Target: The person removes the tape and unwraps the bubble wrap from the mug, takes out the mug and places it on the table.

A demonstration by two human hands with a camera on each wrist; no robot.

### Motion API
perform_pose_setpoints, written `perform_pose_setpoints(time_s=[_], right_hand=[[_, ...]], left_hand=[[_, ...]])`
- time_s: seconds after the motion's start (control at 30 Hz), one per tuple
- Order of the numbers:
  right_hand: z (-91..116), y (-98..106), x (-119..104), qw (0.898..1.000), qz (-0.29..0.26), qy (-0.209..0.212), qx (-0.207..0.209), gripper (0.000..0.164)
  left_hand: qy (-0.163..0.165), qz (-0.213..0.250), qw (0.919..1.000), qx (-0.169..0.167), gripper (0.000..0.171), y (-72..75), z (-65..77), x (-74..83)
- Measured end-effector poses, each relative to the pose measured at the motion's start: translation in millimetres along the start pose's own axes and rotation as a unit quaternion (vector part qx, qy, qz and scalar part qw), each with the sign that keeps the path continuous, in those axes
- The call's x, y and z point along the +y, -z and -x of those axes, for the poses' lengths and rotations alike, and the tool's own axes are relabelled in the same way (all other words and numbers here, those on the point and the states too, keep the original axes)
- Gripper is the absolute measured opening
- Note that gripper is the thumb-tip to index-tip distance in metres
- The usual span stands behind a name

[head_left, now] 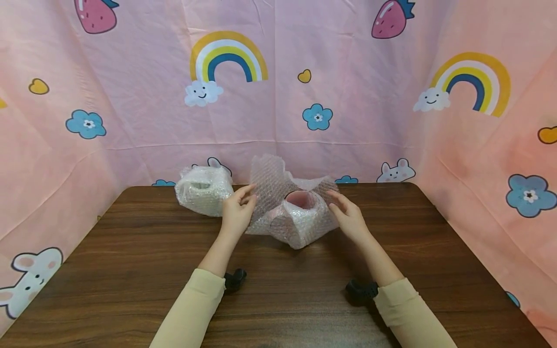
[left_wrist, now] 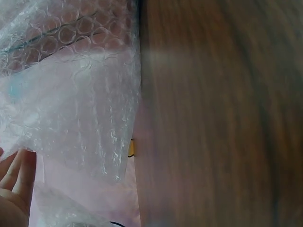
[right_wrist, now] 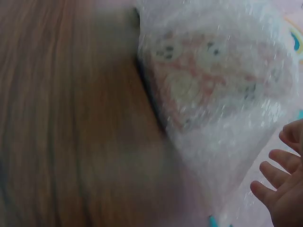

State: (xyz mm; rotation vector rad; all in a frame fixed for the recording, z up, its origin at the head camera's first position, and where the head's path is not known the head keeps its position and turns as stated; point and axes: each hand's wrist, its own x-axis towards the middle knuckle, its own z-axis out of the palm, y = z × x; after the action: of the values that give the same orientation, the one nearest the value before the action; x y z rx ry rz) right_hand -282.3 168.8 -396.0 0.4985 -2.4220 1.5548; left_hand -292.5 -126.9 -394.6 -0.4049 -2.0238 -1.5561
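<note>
A pink cup-shaped thing (head_left: pixel 300 199) with a dark rim sits in a loose sheet of bubble wrap (head_left: pixel 300 227). Its round mouth faces up, and small white faces on its pink side show dimly through the wrap in the right wrist view. My left hand (head_left: pixel 237 210) is at the wrap's raised left flap, its fingertips touching the edge, thumb and forefinger apart. My right hand (head_left: pixel 349 217) is by the right flap, fingers spread; in the right wrist view they hold nothing. Whether the right fingertips touch the wrap is unclear.
Another bundle in bubble wrap (head_left: pixel 204 190) lies at the table's back edge, left of my left hand; its contents are hidden. The dark wooden table (head_left: pixel 296 299) meets a pink patterned cloth (head_left: pixel 278 116) behind. A black band is on each wrist.
</note>
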Motion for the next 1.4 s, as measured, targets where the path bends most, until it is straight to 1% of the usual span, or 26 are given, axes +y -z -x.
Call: perform_pose_setpoints(time_s=[0.03,0.07,0.2,0.27,0.37,0.5,0.57,0.67,0.8,0.93,1.1,1.17,1.27,1.4], right_hand=[[-1.8,0.1,8.7,1.0,0.003,-0.003,-0.003,0.037],[-3.4,0.1,16.7,1.0,0.005,-0.006,-0.006,0.038],[-4.4,1.7,28.2,1.0,0.015,-0.011,-0.019,0.038],[-4.3,2.3,32.4,0.999,0.025,-0.016,-0.022,0.037],[-3.4,3.7,36.5,0.998,0.042,-0.03,-0.026,0.038],[-2.4,5.1,40.9,0.997,0.048,-0.044,-0.032,0.038],[-2.2,5.6,43.4,0.997,0.048,-0.044,-0.036,0.039],[-1.5,6.0,46.2,0.997,0.047,-0.045,-0.04,0.039],[-0.5,6.5,48.5,0.997,0.046,-0.049,-0.049,0.04],[-0.2,7.3,49.6,0.995,0.056,-0.057,-0.061,0.041],[-0.2,8.9,49.2,0.991,0.08,-0.077,-0.076,0.043],[0.0,9.5,49.1,0.989,0.088,-0.085,-0.084,0.045],[0.1,9.9,50.0,0.987,0.103,-0.084,-0.095,0.048],[-0.4,9.3,51.1,0.985,0.116,-0.081,-0.102,0.052]], left_hand=[[-0.004,-0.011,0.9999,-0.01,0.032,-0.7,-1.2,-6.8],[-0.007,-0.027,0.9994,-0.019,0.034,-0.6,-1.3,-7.8],[-0.006,-0.063,0.9964,-0.057,0.04,-1.0,-1.8,-9.6],[-0.002,-0.075,0.9943,-0.075,0.042,-1.3,-1.8,-9.5],[0.013,-0.081,0.9904,-0.111,0.046,-1.9,-1.1,-7.4],[0.027,-0.108,0.9819,-0.153,0.048,-2.9,-0.5,-5.9],[0.027,-0.126,0.9778,-0.165,0.049,-3.3,-0.3,-5.8],[0.016,-0.144,0.9737,-0.176,0.049,-3.6,0.0,-5.7],[0.0,-0.154,0.9695,-0.191,0.05,-3.6,0.6,-5.0],[0.01,-0.166,0.9632,-0.211,0.05,-2.9,1.7,-4.2],[0.039,-0.164,0.9564,-0.238,0.05,-1.7,2.1,-2.3],[0.046,-0.155,0.9551,-0.248,0.05,-1.8,2.0,-2.3],[0.052,-0.136,0.9529,-0.266,0.052,-2.1,2.5,-3.3],[0.09,-0.114,0.9442,-0.296,0.057,-1.1,5.3,-4.4]])
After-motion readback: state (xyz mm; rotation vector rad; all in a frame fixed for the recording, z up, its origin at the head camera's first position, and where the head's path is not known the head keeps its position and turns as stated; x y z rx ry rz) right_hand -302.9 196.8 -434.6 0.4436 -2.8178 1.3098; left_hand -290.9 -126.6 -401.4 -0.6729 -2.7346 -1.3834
